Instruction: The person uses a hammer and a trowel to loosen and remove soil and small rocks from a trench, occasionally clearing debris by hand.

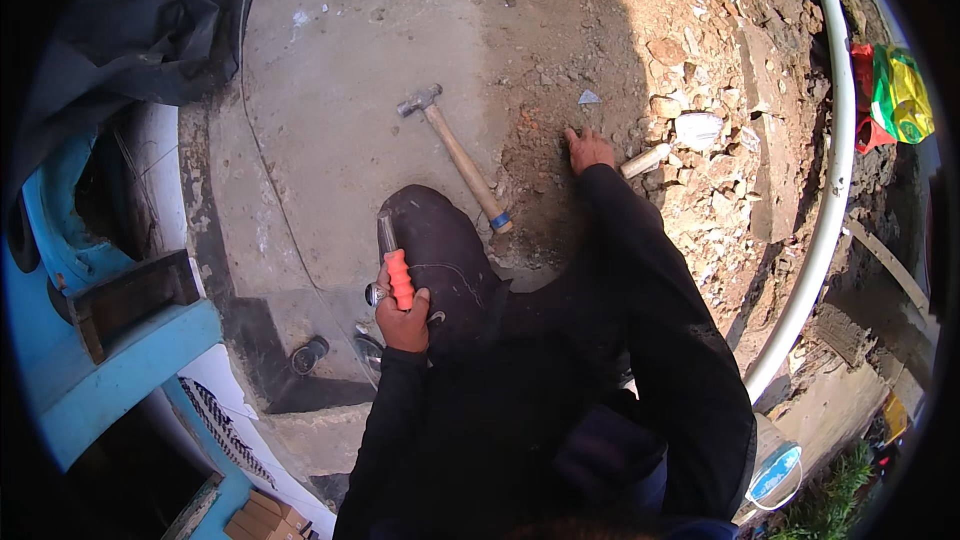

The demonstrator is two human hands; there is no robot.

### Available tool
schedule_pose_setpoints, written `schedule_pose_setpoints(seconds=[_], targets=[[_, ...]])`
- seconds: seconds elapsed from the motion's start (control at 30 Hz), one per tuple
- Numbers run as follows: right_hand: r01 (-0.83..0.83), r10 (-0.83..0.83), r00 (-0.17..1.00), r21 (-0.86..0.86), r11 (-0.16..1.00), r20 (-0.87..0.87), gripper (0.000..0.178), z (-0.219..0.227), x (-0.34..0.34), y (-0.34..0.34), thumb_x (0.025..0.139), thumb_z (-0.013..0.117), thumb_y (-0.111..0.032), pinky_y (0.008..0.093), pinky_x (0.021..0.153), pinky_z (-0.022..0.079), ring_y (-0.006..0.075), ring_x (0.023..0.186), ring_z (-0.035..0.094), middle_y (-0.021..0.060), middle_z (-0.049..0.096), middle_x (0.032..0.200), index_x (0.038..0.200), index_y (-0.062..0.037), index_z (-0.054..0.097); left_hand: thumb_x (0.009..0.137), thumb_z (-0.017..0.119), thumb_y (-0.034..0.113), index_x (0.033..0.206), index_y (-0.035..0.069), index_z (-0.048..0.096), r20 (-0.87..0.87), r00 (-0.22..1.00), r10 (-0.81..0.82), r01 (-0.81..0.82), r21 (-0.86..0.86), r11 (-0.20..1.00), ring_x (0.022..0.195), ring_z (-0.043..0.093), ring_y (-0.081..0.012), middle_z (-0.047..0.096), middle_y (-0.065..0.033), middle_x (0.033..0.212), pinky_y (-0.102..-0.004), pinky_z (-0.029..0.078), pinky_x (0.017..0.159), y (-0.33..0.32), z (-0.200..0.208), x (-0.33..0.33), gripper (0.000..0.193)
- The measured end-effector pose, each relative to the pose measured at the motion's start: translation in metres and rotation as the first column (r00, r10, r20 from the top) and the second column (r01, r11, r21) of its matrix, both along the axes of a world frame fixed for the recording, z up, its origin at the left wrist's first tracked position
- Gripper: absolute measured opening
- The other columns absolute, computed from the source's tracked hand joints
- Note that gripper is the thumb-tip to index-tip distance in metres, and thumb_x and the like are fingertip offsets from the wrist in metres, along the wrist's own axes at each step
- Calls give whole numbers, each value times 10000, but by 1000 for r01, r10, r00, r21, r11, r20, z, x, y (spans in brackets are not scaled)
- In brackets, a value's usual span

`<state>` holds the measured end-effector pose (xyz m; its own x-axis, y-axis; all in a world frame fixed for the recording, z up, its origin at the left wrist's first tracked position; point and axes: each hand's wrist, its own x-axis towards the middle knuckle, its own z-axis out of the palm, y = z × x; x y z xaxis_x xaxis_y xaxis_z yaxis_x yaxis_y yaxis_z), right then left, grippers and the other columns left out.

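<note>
My left hand (404, 320) is wrapped round the ridged orange grip of a chisel (398, 278), held over my dark-clothed knee. Its metal shank points away from me, and its tip shows no fine detail. Farther right, my right hand (590, 150) reaches down to the dirt and small rubble, fingers partly apart; I see nothing in it. Between the hands a hammer (458, 157) lies on the concrete, its steel head far and its wooden handle, blue-banded at the end, toward me. Beside my right wrist lies a short pale cylindrical piece (645, 160).
Broken stones (720, 205) and a white chunk (698, 130) lie in sunlight at right, along a white pipe (838, 140). A thin cable (262, 155) crosses the concrete at left, near a blue frame (130, 355) and dark sheeting (150, 30). A bucket (775, 475) stands lower right.
</note>
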<state>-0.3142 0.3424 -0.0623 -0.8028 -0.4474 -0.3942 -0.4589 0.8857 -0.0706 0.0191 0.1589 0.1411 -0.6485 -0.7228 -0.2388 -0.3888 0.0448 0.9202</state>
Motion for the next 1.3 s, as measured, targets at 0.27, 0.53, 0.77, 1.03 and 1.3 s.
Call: schedule_pose_setpoints(seconds=[0.27, 0.53, 0.77, 1.03, 1.3], targets=[[594, -591, 654, -804, 15, 472, 399, 24, -48, 79, 866, 629, -356, 423, 792, 487, 337, 895, 613, 186, 629, 987, 1181, -134, 523, 736, 594, 40, 1328, -55, 433, 24, 1000, -12, 14, -80, 997, 1127, 497, -181, 526, -106, 1259, -298, 349, 1009, -2, -7, -6, 621], [598, -604, 796, 115, 793, 28, 647, 56, -12, 101, 810, 670, -467, 435, 838, 489, 331, 1029, 614, 177, 609, 1104, 1364, -250, 416, 758, 585, 42, 1350, -59, 410, 73, 996, -51, 63, -173, 983, 1208, 482, -204, 515, -126, 1319, -309, 326, 1047, 0, 5, -20, 626], [687, -823, 559, -612, 391, 102, 558, 62, 5, 105, 808, 649, -189, 396, 665, 517, 302, 815, 647, 196, 625, 923, 1282, -61, 385, 765, 605, 72, 1349, -32, 426, 55, 998, -29, 41, -236, 971, 1153, 532, -220, 555, -142, 1276, -310, 379, 996, 3, -4, -16, 620], [563, -470, 809, -693, 449, 353, 324, 43, 104, -19, 912, 509, -330, 484, 799, 426, 500, 898, 555, 286, 603, 920, 1023, -26, 503, 766, 629, 140, 1358, 47, 445, 84, 996, -3, 26, -272, 962, 1025, 621, -262, 636, -133, 1129, -330, 458, 897, 1, -11, -12, 627], [395, -390, 873, 45, 918, 292, 380, 22, 116, 18, 957, 382, -290, 487, 925, 445, 413, 1090, 584, 237, 617, 1144, 1199, -28, 513, 763, 619, 140, 1357, 85, 460, 128, 992, -15, 48, -256, 965, 1127, 573, -260, 590, -121, 1235, -334, 416, 959, 3, 2, -14, 617]])
